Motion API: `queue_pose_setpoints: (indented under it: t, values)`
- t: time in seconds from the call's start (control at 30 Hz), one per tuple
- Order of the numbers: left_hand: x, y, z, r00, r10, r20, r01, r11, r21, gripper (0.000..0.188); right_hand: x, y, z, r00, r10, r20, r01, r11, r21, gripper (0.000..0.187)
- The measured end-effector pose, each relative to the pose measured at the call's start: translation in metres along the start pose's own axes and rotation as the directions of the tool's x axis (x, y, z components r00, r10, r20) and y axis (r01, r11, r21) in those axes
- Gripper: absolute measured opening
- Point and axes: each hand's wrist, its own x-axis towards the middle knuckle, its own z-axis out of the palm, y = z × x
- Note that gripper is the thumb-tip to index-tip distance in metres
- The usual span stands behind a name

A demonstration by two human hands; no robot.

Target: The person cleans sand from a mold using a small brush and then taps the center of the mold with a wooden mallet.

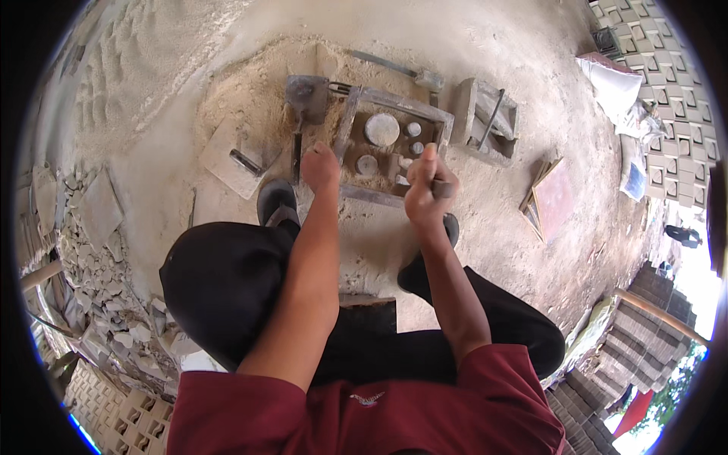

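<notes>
A rectangular moulding frame (371, 196) lies on the sandy ground between my feet. Inside it, on sand, sit a large pale round disc (381, 130), a smaller round piece (367, 164) and little round pieces (413, 130). My left hand (321, 167) is closed beside the frame's left side; what its fingers hold, if anything, is hidden. Over the frame's near right corner, my right hand (429, 186) is closed around a dark tool handle (444, 189), thumb on top. The tool's working end cannot be made out clearly.
A shovel (307, 95) lies by the frame's far left corner. To the right stands an open box (489, 125) with a bar across it. Flat boards (552, 199), a slab (233, 159), rubble (114, 296), sacks (613, 87) and stacked blocks (641, 326) surround the spot.
</notes>
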Motion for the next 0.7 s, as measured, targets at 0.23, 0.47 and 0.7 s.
queue_pose_setpoints:
  t: [0.23,0.47,0.7]
  values:
    - [-0.002,0.003,0.001,0.999,0.023,-0.026,-0.022,0.999,0.025,0.048,-0.017,0.026,-0.012,0.961,-0.229,0.153,0.188,0.952,0.242,0.051]
    - [-0.008,0.012,-0.001,1.000,-0.010,-0.006,0.010,1.000,0.000,0.048,0.009,0.032,-0.014,0.872,-0.248,0.422,0.248,0.967,0.056,0.048]
    - [-0.004,0.006,-0.001,0.999,-0.039,0.007,0.039,0.999,0.010,0.049,0.037,0.017,0.010,0.811,-0.208,0.547,0.179,0.978,0.106,0.050]
